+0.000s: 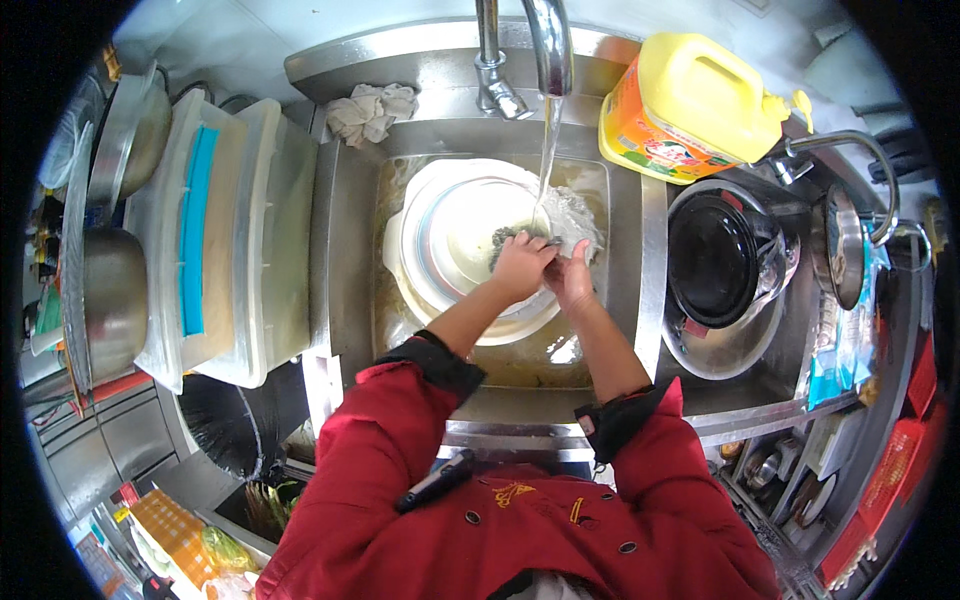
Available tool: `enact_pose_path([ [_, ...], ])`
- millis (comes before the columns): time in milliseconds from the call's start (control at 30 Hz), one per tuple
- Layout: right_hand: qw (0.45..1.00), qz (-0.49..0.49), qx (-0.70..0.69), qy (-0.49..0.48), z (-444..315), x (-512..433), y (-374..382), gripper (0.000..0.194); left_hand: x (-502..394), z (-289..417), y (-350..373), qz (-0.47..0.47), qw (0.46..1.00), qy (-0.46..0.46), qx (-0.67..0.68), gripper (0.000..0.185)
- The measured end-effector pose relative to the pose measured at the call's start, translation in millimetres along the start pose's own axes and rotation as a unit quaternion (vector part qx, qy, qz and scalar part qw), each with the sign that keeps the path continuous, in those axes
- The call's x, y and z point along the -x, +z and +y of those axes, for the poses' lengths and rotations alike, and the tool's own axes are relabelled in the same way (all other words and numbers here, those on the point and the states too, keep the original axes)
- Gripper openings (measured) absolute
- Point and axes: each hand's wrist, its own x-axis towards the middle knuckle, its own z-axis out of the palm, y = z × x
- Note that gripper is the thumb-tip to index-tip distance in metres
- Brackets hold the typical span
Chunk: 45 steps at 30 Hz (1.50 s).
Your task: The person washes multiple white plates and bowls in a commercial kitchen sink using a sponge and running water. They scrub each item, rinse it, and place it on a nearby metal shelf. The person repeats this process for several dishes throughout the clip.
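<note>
My left hand [523, 262] curls over a dark grey, mesh-like scouring pad [501, 241], part of which shows past the fingers. Close against it is my right hand [573, 279], palm turned inward and thumb raised; whether it grips anything is hidden. Both hands are over the right side of a stack of white bowls [442, 225] in a steel sink [352, 300]. Water [551, 135] runs from the curved faucet [549, 52] onto the pad and fingers, splashing at the right of the bowls. Brownish water covers the sink bottom.
A crumpled cloth [371, 112] lies at the sink's back left corner. A yellow detergent jug [697, 105] stands at the back right, above a second basin with a black round pot [712, 262]. Large plastic tubs [289, 247] stand on edge at left.
</note>
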Motion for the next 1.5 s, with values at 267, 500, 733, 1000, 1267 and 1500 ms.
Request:
enact_pose_path([
  [267,0.457,0.027,0.847,-0.269,4.9,15.5,50.9,0.059,16.0,-83.5,-58.1,-0.04,0.975,-0.034,-0.215,0.032],
  [500,0.406,-0.143,0.871,-0.235,66.9,-28.7,16.3,0.038,14.0,-38.3,-11.8,-0.052,0.98,-0.157,-0.109,0.041],
  [733,0.201,-0.066,0.869,-0.448,36.8,-8.3,23.8,0.019,50.3,-71.0,-59.3,0.068,0.974,-0.165,-0.143,0.025],
  [1000,0.331,-0.167,0.837,-0.403,59.5,19.1,58.1,0.009,169.5,-74.7,-118.9,-0.145,0.832,-0.523,-0.114,0.065],
  [1267,0.847,0.027,0.473,-0.241,-15.0,29.3,100.5,0.026,91.3,-86.5,-157.1,0.046,0.952,-0.3,-0.045,0.05],
  [1500,0.978,0.032,0.117,-0.172,-42.6,64.9,114.6,0.018,-46.1,-198.5,-216.6,0.182,0.882,-0.408,-0.148,0.055],
])
